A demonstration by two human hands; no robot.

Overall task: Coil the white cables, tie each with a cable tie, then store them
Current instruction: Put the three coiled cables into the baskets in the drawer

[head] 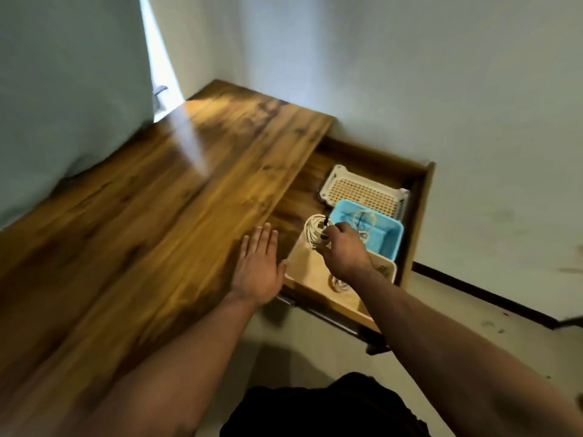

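Head view. A glossy wooden table (164, 197), its grain streaked dark and amber, fills the frame from 9 to 12 o'clock. At its 3 o'clock edge an open wooden drawer (422, 197) holds three plastic bins in a row. Farthest, at 1 o'clock from the hands, lies a cream tray (362, 190) with a perforated grid floor. Next comes a blue basket (388, 234) of fine mesh, holding a blurred pale loop. Nearest is a smooth beige bin (315, 272), rectangular, with a small coiled white cable (339, 283) on its floor.

The right hand (342, 247) has its grip pinched on a round coil (314, 230) of white cable bound by a dark tie (325, 223). The coil stands at 10 o'clock from the knuckles, above the far-left corner of the beige bin and just beside the blue basket. The left hand (257, 263) lies flat on the table edge, fingers spread and straight, at 9 o'clock from the coil and apart from it, its thumb near the beige bin's rim.
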